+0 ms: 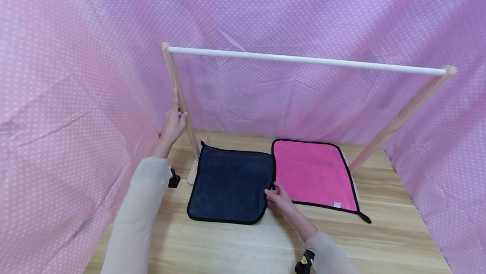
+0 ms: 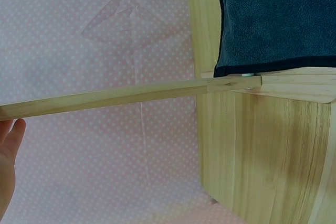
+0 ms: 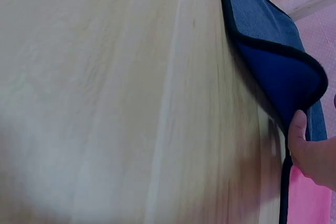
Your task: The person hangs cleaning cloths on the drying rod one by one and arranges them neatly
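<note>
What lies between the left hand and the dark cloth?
The wooden post. The head view shows it between the left hand and the dark cloth; the left wrist view shows it too.

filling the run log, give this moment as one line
left hand: touches wooden post | right hand: pinches edge of dark cloth | pink cloth: lies on table | white rod: nothing hung

Dotted pink fabric (image 1: 243, 16) borders a wooden tabletop (image 1: 205, 244).
</note>
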### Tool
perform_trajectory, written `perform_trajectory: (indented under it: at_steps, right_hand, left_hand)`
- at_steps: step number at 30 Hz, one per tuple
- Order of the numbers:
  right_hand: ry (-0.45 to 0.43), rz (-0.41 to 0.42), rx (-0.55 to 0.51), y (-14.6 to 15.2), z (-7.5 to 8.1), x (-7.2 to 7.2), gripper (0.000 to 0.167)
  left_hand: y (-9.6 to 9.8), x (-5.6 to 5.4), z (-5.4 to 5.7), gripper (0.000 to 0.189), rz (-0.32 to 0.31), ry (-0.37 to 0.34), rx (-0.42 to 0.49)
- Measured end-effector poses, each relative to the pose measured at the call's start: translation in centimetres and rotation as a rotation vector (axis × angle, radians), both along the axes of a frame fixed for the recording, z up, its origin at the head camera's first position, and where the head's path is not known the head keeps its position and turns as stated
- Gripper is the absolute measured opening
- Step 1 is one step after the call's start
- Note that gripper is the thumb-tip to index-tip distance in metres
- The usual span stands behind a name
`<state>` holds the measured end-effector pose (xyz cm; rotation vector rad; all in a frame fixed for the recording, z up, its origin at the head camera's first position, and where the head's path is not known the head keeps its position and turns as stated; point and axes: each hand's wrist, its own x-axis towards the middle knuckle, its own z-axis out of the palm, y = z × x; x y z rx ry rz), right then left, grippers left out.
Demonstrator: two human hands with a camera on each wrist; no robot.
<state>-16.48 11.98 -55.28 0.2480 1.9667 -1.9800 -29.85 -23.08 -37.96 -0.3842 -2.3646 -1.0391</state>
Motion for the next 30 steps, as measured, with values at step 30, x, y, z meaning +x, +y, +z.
perform_trajectory:
  at_steps: [30]
  right_hand:
    - [-0.021,0.013,-0.001,-1.2,0.3,-2.2,0.049]
  left_hand:
    - [0.1,-0.1,-0.1,0.077,-0.018,0.02,0.011]
